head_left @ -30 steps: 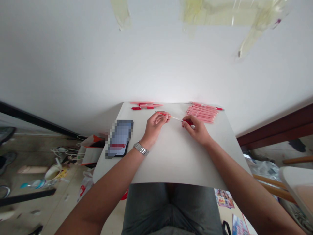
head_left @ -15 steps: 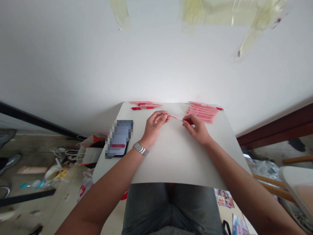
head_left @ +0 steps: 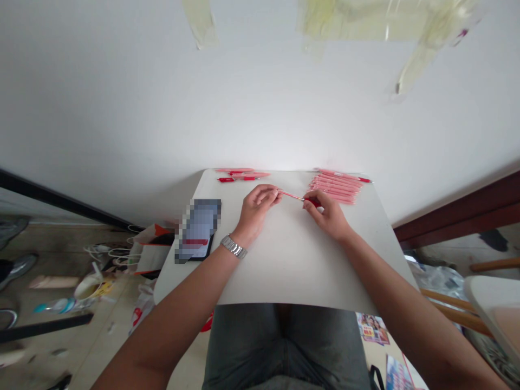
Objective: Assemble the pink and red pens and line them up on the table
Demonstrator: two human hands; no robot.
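A thin red pen refill (head_left: pixel 291 195) spans the gap between my two hands above the white table (head_left: pixel 276 260). My left hand (head_left: pixel 260 205) pinches its left end between thumb and fingers; a metal watch circles that wrist. The refill's other end meets a red pen barrel (head_left: pixel 312 202), mostly covered by my right hand (head_left: pixel 325 212), which is closed around it. Just behind my right hand lies a row of several pink pens (head_left: pixel 335 187). Red pen parts (head_left: pixel 238 179) and pink pen parts (head_left: pixel 233 170) rest at the back left of the table.
A phone (head_left: pixel 199 227) with a blurred screen lies at the table's left edge. The white wall (head_left: pixel 260 108) rises directly behind the table. Bags (head_left: pixel 152 249) and a bottle (head_left: pixel 57 306) are on the floor at left; another white surface (head_left: pixel 495 298) stands at right.
Both hands stay nearly in place. The metal tip that showed beyond my left fingers is no longer visible, and the pale stretch of refill beside the barrel now looks redder.
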